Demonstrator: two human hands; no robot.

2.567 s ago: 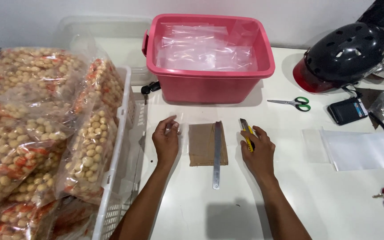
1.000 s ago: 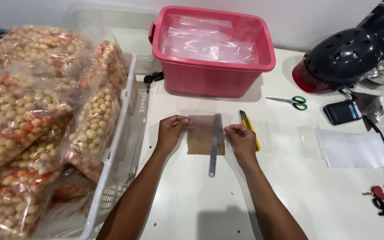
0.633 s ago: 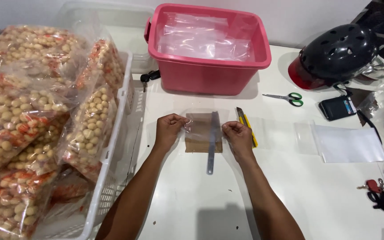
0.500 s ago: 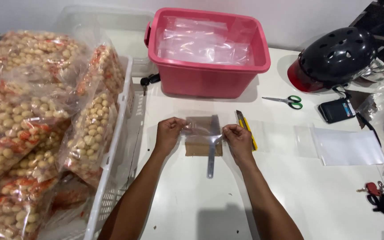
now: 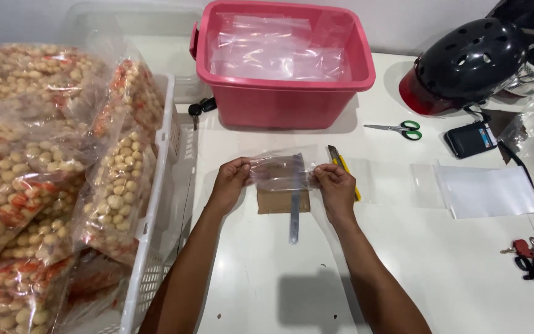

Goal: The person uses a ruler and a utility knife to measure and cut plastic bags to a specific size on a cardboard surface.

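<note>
Left hand (image 5: 230, 181): we pinch the left edge of a clear plastic bag (image 5: 281, 171).
Right hand (image 5: 336, 187): we pinch its right edge; the bag is stretched between both hands, lifted above the table.
Under the bag: brown cardboard piece (image 5: 282, 201) with a metal ruler (image 5: 295, 216) across it.
Beside right hand: yellow utility knife (image 5: 343, 168).
Farther: pink tub (image 5: 282, 108) with clear bags inside.

Bright even indoor light from above, soft shadow at bottom centre on the white table (image 5: 440, 266), mild glare on plastic, slight bending at frame edges, sharp focus
</note>
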